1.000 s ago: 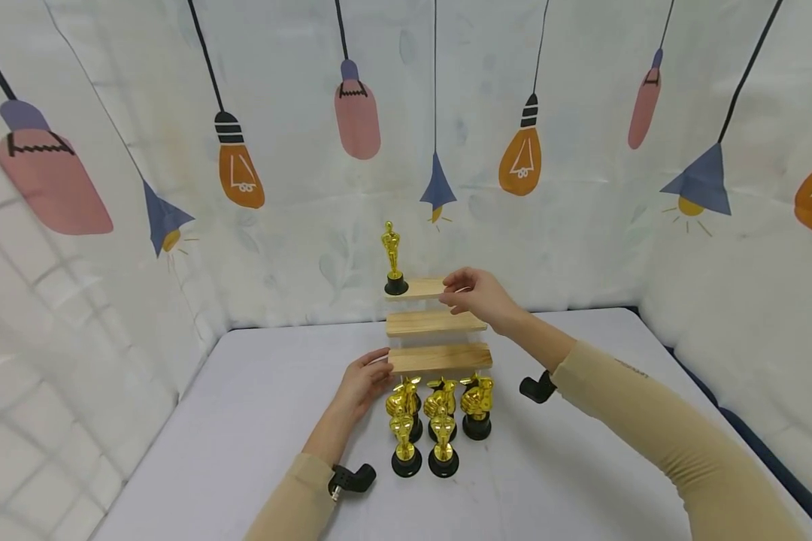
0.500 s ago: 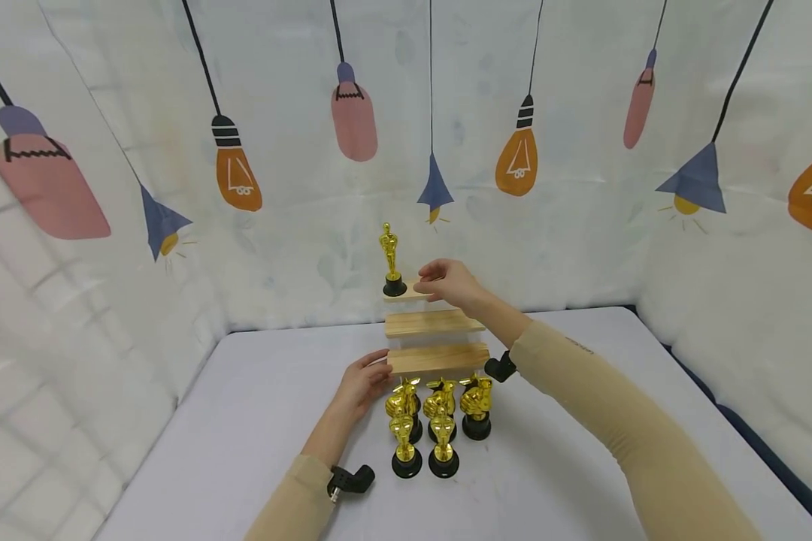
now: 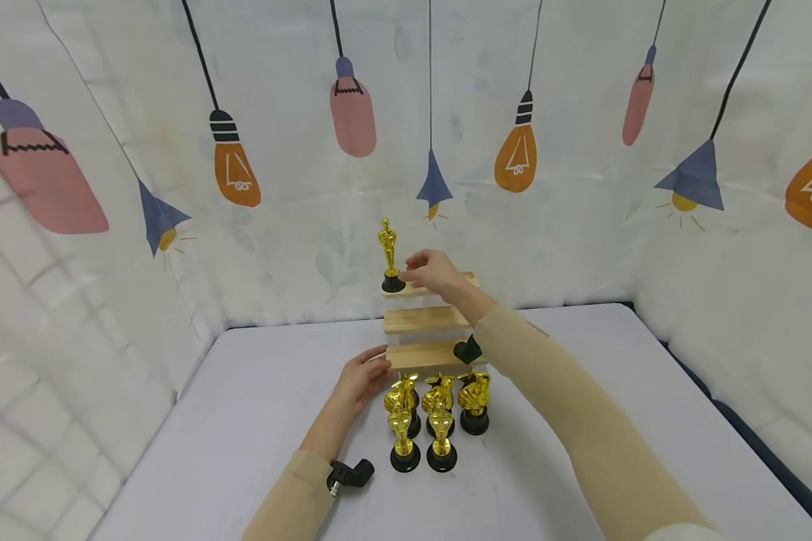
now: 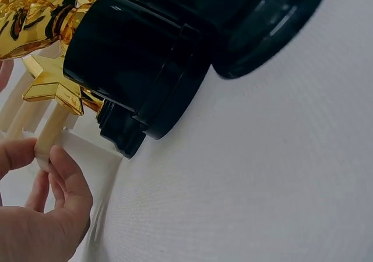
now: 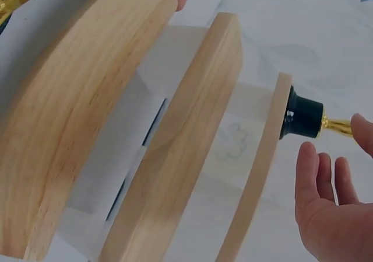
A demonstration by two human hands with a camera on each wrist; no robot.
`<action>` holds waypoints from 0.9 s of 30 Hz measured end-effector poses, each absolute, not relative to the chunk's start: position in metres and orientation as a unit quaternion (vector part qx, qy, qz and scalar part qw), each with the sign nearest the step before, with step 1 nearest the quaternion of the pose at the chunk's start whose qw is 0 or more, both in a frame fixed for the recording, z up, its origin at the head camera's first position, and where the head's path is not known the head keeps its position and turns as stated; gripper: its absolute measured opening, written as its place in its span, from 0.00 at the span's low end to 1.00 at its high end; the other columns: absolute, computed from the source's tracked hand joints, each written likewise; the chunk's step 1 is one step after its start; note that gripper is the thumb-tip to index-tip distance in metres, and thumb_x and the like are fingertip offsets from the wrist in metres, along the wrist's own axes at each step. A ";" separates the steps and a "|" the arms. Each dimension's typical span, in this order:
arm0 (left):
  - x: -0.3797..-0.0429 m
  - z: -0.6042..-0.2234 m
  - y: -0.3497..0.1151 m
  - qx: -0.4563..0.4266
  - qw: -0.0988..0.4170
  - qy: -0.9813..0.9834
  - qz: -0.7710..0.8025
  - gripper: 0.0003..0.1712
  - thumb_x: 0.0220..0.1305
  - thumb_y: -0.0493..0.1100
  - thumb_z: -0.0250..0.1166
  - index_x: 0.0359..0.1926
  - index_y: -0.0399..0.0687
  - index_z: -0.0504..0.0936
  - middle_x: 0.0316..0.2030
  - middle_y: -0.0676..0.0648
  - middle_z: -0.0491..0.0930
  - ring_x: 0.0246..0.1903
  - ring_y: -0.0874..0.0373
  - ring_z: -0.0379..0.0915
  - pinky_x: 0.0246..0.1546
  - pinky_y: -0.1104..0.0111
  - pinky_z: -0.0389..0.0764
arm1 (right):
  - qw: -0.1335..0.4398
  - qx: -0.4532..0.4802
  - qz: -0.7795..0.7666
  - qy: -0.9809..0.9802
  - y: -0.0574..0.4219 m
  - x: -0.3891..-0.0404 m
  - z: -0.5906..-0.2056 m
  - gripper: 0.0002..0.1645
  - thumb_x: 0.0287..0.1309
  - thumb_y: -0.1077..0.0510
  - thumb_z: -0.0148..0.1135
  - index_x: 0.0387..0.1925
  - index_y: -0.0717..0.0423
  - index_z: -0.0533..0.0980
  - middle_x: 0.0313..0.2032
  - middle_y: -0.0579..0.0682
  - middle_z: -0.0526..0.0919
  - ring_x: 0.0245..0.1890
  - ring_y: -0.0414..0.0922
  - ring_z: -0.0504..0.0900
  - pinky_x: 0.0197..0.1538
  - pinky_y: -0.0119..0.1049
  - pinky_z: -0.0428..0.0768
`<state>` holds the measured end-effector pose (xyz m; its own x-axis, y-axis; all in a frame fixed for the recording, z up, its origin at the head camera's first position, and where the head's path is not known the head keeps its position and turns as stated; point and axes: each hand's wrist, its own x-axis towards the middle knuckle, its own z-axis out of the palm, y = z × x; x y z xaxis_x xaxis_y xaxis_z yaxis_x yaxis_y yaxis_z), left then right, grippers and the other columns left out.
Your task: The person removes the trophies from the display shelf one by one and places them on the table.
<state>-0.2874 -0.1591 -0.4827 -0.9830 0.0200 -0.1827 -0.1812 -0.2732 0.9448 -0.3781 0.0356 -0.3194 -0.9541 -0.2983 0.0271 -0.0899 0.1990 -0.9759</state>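
Observation:
A gold human-figure statuette (image 3: pixel 389 250) on a black base stands at the left end of the top wooden shelf (image 3: pixel 471 279). My right hand (image 3: pixel 434 273) is just right of it, fingers loosely bent and parted. In the right wrist view, the right hand (image 5: pixel 341 224) has its thumb by the statuette's gold legs and its fingertips near the black base (image 5: pixel 306 116), with a gap showing. Thumb and fingers of my left hand (image 3: pixel 360 382) pinch the left end of the lowest shelf (image 3: pixel 419 355), as the left wrist view shows with the left hand (image 4: pixel 61 215).
Several gold trophies (image 3: pixel 441 432) on black bases stand in front of the shelves; one has a star (image 4: pixel 55 87). The middle shelf (image 3: pixel 419 320) lies between the top and lowest ones. A white-covered table (image 3: pixel 271 398) carries everything, with a printed cloth wall (image 3: pixel 298 248) behind.
My right hand has moved left along the top shelf, up to the statuette. The left hand keeps its hold on the lowest shelf's end. The statuette and trophies stay in place.

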 end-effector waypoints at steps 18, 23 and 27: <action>-0.292 -0.485 -0.157 -0.066 0.058 0.593 0.800 0.29 0.67 0.29 0.62 0.69 0.31 0.71 0.54 0.38 0.79 0.40 0.59 0.80 0.41 0.68 0.83 | 0.051 -0.104 -0.584 0.803 0.013 -0.392 -0.335 0.28 0.65 0.59 0.71 0.64 0.62 0.75 0.61 0.59 0.76 0.59 0.56 0.76 0.61 0.49 0.77; -0.290 -0.485 -0.157 -0.062 0.057 0.595 0.799 0.30 0.66 0.28 0.62 0.69 0.30 0.71 0.52 0.37 0.80 0.40 0.58 0.80 0.40 0.68 0.83 | 0.045 -0.107 -0.587 0.801 0.009 -0.392 -0.340 0.28 0.65 0.60 0.70 0.64 0.62 0.75 0.63 0.58 0.75 0.61 0.56 0.75 0.62 0.50 0.76; -0.289 -0.486 -0.157 -0.065 0.056 0.594 0.800 0.30 0.66 0.28 0.62 0.69 0.30 0.71 0.53 0.37 0.80 0.40 0.58 0.80 0.40 0.68 0.83 | 0.038 -0.111 -0.581 0.806 0.008 -0.392 -0.343 0.27 0.65 0.60 0.70 0.63 0.61 0.75 0.62 0.58 0.76 0.60 0.56 0.76 0.60 0.49 0.77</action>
<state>-0.2893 -0.1568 -0.4855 -0.9851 0.0124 -0.1716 -0.1679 -0.2872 0.9430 -0.3923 0.0077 -0.3433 -0.9725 -0.2228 0.0681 -0.1352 0.3013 -0.9439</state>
